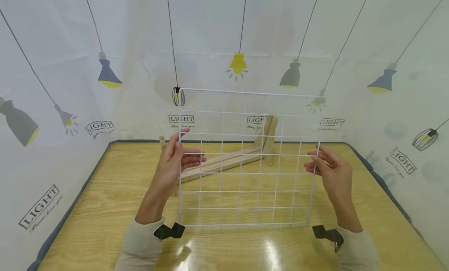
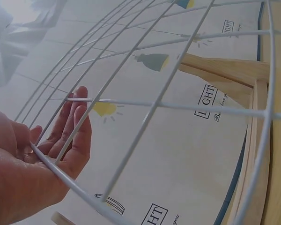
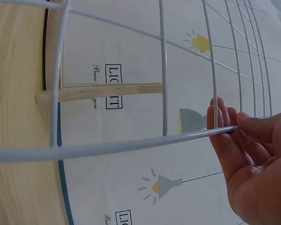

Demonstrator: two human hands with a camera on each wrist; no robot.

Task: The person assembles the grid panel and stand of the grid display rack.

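Note:
A white wire grid panel (image 1: 240,173) stands upright in front of me, held between both hands above the wooden table. My left hand (image 1: 170,156) grips its left edge wire, thumb on the near side and fingers behind the mesh. On the opposite edge, my right hand (image 1: 331,168) pinches the side wire between thumb and fingers. The right wrist view shows that thumb pressed on the thick outer wire (image 3: 187,137). Behind the mesh a pale wooden frame (image 1: 224,162) with bars and a raised end (image 1: 270,134) lies on the table, partly crossed by the wires.
The wood-grain table (image 1: 105,193) reaches back to a dark blue edging (image 1: 147,141). White fabric printed with lamps and LIGHT labels (image 1: 210,37) encloses it at the back and both sides. Black straps with square pieces (image 1: 172,231) sit on the wrists over light sleeves.

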